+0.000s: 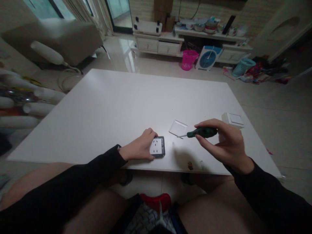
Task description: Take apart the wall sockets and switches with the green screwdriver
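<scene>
My left hand [140, 148] rests on the white table [117, 104] near its front edge, fingers closed round the left side of a wall socket [158, 147] with a white face and a dark frame. My right hand [225, 143] hovers to the right, above the table, pinching the green-handled screwdriver [200, 132]. The screwdriver's thin shaft points left, its tip just past the lower edge of a clear plastic cover [178, 128] lying flat on the table. Both forearms wear black sleeves.
A white wall switch [233, 120] lies near the table's right edge. A small dark speck and a tiny pale part [190, 166] sit at the front edge. Beyond the table stand a pink bin [188, 59], a blue fan [207, 58] and a white cabinet [158, 44].
</scene>
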Tool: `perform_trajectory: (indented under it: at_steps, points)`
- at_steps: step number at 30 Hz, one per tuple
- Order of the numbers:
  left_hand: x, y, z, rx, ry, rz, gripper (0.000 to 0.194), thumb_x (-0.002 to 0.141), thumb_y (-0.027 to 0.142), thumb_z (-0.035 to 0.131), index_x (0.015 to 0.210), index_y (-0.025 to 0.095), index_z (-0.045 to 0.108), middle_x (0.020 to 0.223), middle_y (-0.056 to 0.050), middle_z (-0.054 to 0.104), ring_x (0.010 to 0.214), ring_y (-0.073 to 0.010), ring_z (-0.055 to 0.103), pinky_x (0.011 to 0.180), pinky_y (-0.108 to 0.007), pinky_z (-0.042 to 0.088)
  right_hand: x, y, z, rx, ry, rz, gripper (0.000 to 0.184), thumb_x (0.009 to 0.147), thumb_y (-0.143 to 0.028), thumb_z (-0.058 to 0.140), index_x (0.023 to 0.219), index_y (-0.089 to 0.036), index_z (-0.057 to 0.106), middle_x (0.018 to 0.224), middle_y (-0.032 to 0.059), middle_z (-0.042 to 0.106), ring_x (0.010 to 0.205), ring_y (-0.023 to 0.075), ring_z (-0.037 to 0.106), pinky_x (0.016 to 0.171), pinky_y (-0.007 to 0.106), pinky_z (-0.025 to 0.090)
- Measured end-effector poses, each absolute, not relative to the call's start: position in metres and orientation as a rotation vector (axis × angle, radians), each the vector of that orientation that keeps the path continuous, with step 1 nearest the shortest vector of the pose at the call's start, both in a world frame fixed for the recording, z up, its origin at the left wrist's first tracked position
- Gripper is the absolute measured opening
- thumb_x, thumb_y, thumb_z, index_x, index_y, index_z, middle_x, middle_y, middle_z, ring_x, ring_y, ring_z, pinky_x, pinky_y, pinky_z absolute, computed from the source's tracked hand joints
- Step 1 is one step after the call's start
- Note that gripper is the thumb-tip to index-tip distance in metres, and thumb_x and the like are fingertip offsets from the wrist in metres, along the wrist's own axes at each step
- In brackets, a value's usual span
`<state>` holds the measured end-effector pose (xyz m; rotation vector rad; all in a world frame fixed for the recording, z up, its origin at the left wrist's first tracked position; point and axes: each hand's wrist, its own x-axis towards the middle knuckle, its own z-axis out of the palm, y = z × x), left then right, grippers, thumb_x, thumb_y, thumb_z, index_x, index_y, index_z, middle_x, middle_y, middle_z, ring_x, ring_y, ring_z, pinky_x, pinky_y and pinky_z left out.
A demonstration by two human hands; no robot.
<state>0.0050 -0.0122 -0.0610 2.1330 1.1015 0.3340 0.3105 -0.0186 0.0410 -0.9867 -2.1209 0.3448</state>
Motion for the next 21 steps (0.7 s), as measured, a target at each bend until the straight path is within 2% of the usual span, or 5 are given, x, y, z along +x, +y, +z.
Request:
perform_trajectory:
  at_steps: [10, 14, 17, 21]
  points:
    - [0.004, -0.01, -0.049, 2.158, 1.083, 0.416, 0.061, 0.066, 0.04, 0.083, 0.117, 0.017, 0.059, 0.114, -0.011, 0.055, 0.108, -0.0303, 0.053, 0.097, -0.049, 0.05, 0.311, -0.023, 0.039, -0.963, -2.017, 0.382, 0.032, 0.088, -0.018, 0.078, 0.116, -0.029, 0.069, 0.104, 0.0065, 0.077, 0.089, 0.0253, 0.076, 0.076, 0.042, 0.063]
    - [-0.002, -0.009, -0.036, 1.993, 1.028, 0.415, 0.072, 0.074, 0.049, 0.082, 0.135, 0.02, 0.057, 0.122, -0.011, 0.056, 0.111, -0.029, 0.057, 0.1, -0.048, 0.05, 0.311, -0.023, 0.036, -1.01, -1.936, 0.366, 0.031, 0.089, -0.022, 0.076, 0.118, -0.03, 0.068, 0.106, 0.0079, 0.076, 0.092, 0.0276, 0.076, 0.076, 0.044, 0.063]
    - [-0.007, -0.005, -0.032, 1.79, 0.989, 0.36, 0.072, 0.086, 0.052, 0.073, 0.149, 0.027, 0.052, 0.134, -0.01, 0.058, 0.119, -0.03, 0.058, 0.108, -0.05, 0.046, 0.311, -0.022, 0.031, -1.027, -1.874, 0.37, 0.031, 0.091, -0.024, 0.075, 0.12, -0.031, 0.066, 0.107, 0.0079, 0.075, 0.096, 0.0282, 0.075, 0.078, 0.045, 0.062]
    - [-0.009, 0.004, -0.042, 1.463, 0.804, 0.356, 0.059, 0.097, 0.056, 0.057, 0.149, 0.028, 0.056, 0.145, -0.009, 0.062, 0.128, -0.0311, 0.057, 0.106, -0.046, 0.047, 0.309, -0.02, 0.027, -1.034, -1.868, 0.39, 0.03, 0.092, -0.024, 0.073, 0.12, -0.03, 0.066, 0.109, 0.0077, 0.073, 0.099, 0.0274, 0.074, 0.081, 0.045, 0.06]
